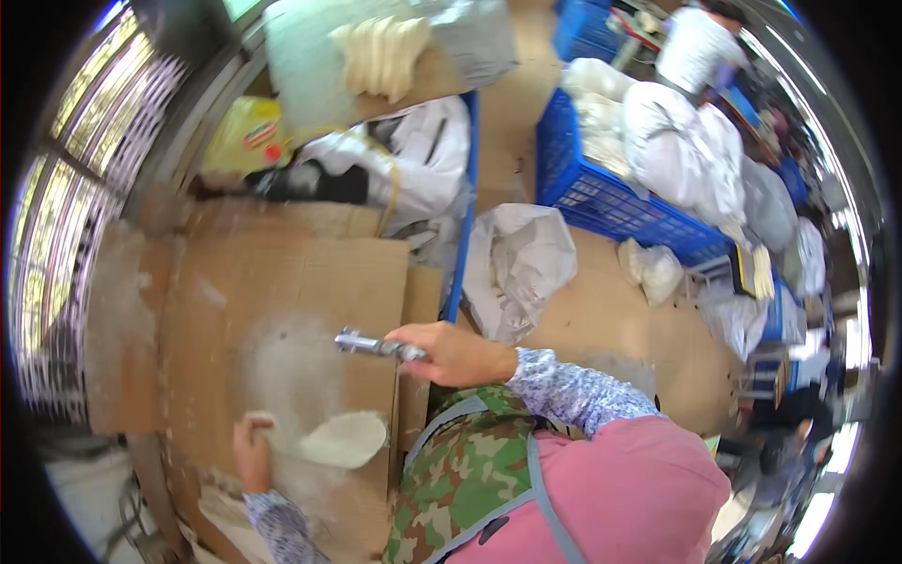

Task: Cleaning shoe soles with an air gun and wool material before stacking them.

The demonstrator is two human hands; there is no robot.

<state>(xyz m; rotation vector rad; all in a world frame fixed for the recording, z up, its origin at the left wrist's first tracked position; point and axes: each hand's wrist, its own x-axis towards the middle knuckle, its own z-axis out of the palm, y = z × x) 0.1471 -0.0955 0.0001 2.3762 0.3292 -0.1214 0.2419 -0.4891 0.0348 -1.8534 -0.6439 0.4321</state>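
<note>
In my right hand [460, 353] is a silver metal spray gun [376, 346], its nozzle end pointing left above the cardboard. The fingers are wrapped round its body. My left hand [252, 453] pinches the narrow left end of a cream insole-shaped piece [346, 440]. The wide end of the piece points right, toward my apron. Beneath both hands lies a brown cardboard sheet [216, 357] with a whitish, dusty patch around the middle. More cream pieces [230, 515] are at the lower left, beside my left forearm.
Behind the cardboard are a yellow jug [242, 136], a white sack [427, 155] and a stack of cream pieces [381, 56]. A blue crate [601, 197] with white bags stands to the right, near an open sack [521, 268] on the floor. Another person [700, 47] sits farther off.
</note>
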